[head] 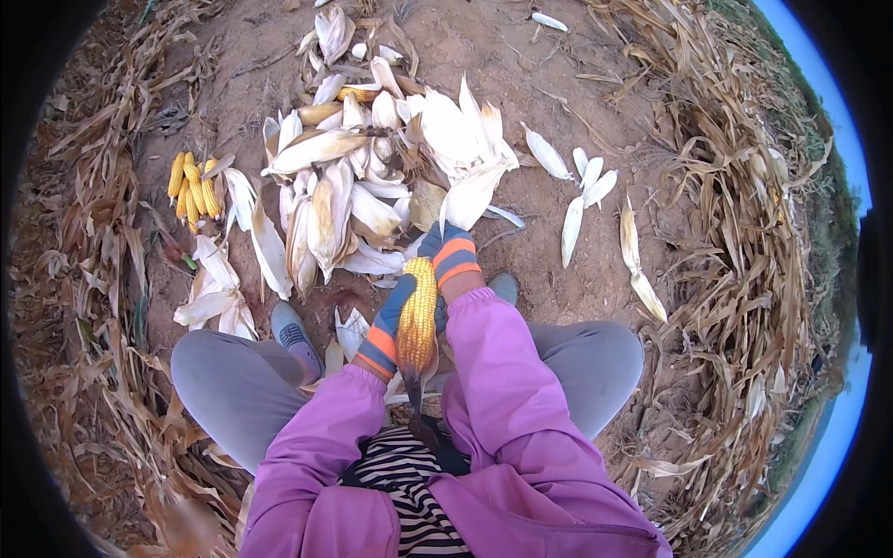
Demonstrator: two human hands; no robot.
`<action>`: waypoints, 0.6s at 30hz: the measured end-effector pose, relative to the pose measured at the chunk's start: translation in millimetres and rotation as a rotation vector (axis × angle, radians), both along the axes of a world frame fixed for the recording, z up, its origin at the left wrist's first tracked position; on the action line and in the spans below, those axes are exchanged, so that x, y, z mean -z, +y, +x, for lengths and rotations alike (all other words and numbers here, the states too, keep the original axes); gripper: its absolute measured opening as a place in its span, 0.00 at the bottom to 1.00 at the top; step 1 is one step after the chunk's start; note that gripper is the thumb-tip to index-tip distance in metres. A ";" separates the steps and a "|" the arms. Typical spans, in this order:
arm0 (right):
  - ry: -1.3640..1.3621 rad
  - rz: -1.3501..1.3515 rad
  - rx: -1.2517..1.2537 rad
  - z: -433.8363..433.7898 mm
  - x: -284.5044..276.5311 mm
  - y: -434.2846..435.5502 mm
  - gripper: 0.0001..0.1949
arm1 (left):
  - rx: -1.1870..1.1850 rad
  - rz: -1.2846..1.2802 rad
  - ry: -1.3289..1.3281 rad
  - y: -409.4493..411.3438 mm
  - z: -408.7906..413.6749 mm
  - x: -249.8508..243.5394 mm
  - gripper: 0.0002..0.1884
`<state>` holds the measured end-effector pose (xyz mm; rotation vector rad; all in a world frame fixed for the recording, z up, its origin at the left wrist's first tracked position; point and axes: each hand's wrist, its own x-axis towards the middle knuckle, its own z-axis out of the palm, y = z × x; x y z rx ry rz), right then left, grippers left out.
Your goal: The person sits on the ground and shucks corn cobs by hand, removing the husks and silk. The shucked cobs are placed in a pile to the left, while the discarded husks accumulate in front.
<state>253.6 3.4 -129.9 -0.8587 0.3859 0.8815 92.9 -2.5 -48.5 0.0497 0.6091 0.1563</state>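
Note:
My left hand (392, 314), in a blue-grey glove with orange bands, is wrapped around a yellow corn cob (418, 307). Its kernels are bare, and its lower end narrows to a dark brown, silky tip pointing towards my body. Just beyond the cob's upper right side, my gloved right hand (450, 251) has its fingers closed at the base of pale corn husk leaves (474, 192). Those fingers are partly hidden, and the husk fans out bright white beyond them. In front of both hands lies a pile of unshucked corn ears (324, 223) in dry husks.
Several bare yellow cobs (192, 188) are grouped on the soil at the left. Loose husks (220, 293) lie near my left knee, and more husk-covered ears (589, 181) are scattered at the right. Rows of dry corn stalks (725, 230) border both sides. My bent legs (586, 370) flank the cob.

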 end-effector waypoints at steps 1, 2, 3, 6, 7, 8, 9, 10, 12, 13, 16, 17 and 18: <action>0.079 0.021 0.026 5.2 3.9 0.9 0.05 | -0.014 -0.020 -0.016 0.0 -0.4 4.7 0.24; 0.158 0.041 0.051 11.8 7.5 1.6 0.05 | -0.031 -0.039 -0.032 -1.0 -1.3 8.9 0.24; 0.148 0.076 0.196 50.6 33.5 -17.5 0.04 | 0.036 0.003 -0.032 -6.1 -0.1 6.6 0.24; -0.025 -0.146 0.402 147.9 42.9 -32.8 0.05 | 0.138 0.093 0.040 -9.7 -4.9 11.6 0.24; -0.118 -0.252 0.389 173.2 43.2 -34.1 0.07 | 0.116 0.061 0.137 -9.0 0.3 16.3 0.24; -0.203 -0.350 0.360 194.4 38.5 -23.0 0.08 | 0.061 0.043 0.139 -7.4 5.2 20.3 0.24; -0.285 -0.451 0.337 218.3 40.0 -19.6 0.10 | 0.029 0.025 0.145 -5.4 8.8 23.8 0.24; -0.373 -0.543 0.264 232.1 35.1 -2.8 0.11 | -0.001 0.028 0.172 -2.7 8.9 24.9 0.24; -0.571 -0.727 0.132 256.1 33.8 20.0 0.15 | -0.011 0.043 0.170 5.7 9.8 18.2 0.24; -0.633 -0.818 0.053 263.1 35.7 23.8 0.17 | -0.005 0.023 0.164 8.9 8.3 24.6 0.25; -0.702 -1.080 -0.153 276.6 57.6 21.2 0.22 | -0.027 -0.023 0.170 9.9 9.4 30.2 0.25; -0.678 -1.149 -0.220 276.9 68.2 13.8 0.24 | -0.030 -0.030 0.194 9.5 10.6 31.0 0.25; -0.637 -1.189 -0.279 276.4 81.4 5.3 0.25 | -0.035 -0.036 0.217 9.1 10.9 32.0 0.25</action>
